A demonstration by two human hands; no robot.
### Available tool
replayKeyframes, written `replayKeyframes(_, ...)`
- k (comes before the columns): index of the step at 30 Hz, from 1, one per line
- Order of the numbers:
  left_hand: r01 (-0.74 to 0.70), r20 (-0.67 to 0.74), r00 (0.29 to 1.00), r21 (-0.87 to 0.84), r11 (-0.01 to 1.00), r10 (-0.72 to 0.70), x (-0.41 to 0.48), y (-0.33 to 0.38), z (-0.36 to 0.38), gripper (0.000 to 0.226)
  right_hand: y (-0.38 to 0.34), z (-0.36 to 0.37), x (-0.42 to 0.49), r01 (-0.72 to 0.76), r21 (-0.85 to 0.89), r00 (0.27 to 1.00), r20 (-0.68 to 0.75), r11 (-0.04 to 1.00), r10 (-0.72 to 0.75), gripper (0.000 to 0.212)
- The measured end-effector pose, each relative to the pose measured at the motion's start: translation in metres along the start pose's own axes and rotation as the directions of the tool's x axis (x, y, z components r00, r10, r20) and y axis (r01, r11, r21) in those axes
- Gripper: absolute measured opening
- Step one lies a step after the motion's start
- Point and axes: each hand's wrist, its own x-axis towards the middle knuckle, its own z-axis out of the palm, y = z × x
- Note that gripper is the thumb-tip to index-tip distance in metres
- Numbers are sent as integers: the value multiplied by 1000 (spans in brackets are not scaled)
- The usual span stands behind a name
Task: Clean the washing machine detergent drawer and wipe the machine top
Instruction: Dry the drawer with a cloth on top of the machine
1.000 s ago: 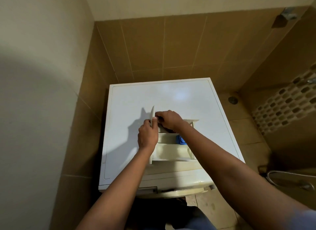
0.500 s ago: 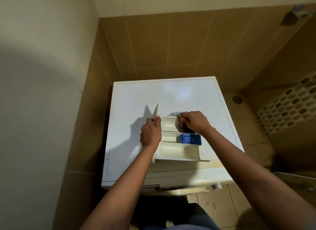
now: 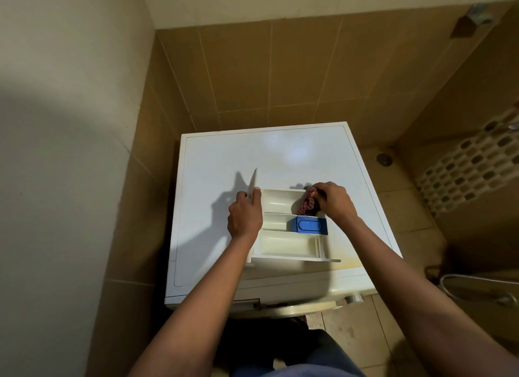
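Observation:
A white detergent drawer [image 3: 283,244] lies on the washing machine top [image 3: 224,163], its front panel pointing left. It has three compartments and a blue insert [image 3: 309,225] in the middle one. My left hand [image 3: 245,215] grips the drawer's front panel at its left end. My right hand [image 3: 332,201] holds a reddish checked cloth [image 3: 307,204] bunched in the right end of the far compartment.
The machine stands in a tiled corner, with a pale wall close on the left. A floor drain [image 3: 384,159] and a mosaic strip [image 3: 471,163] lie to the right. A hose [image 3: 477,285] curls on the floor at lower right.
My right hand has moved the cloth from the left end of the far compartment to its right end, uncovering the blue insert. My left hand has kept its grip.

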Motion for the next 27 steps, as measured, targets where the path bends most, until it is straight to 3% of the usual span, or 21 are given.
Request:
replayKeyframes(6, -33, 18, 999, 21, 999, 32, -3, 1, 1, 55, -5, 0, -26, -144, 192, 960, -212, 971, 185, 22)
replayKeyframes(9, -39, 18, 999, 9, 999, 39, -2, -1, 2, 54, -10, -12, -40, -68, 486, 898, -350, 871, 265, 18)
replayKeyframes(13, -19, 30, 999, -24, 1000, 19, 0, -2, 3, 56, -15, -38, -67, 144, 711, 966, -251, 688, 57, 14)
replayKeyframes(16, 3, 37, 999, -59, 998, -1, 2, -4, 4, 58, -27, -49, -94, 275, 783, 957, -276, 557, -85, 21)
replayKeyframes(18, 11, 38, 999, -83, 997, -8, 4, -7, 5, 58, -38, -36, -110, 265, 783, 964, -210, 562, -162, 25)
replayKeyframes(20, 12, 35, 999, -93, 996, -9, 4, -7, 6, 56, -50, -6, -125, 213, 652, 965, -22, 728, -263, 22)
replayKeyframes(22, 8, 26, 1000, -88, 996, -5, 4, -8, 6, 55, -64, 33, -138, 334, 327, 919, 97, 884, -383, 22)
replayKeyframes(24, -1, 20, 1000, -74, 997, 2, 4, -7, 7, 56, -74, 66, -145, 420, -107, 907, 34, 901, -419, 32)
replayKeyframes(27, -3, 16, 1000, -59, 998, 4, 5, -6, 8, 58, -94, 82, -146, 315, -384, 933, -39, 868, -357, 31)
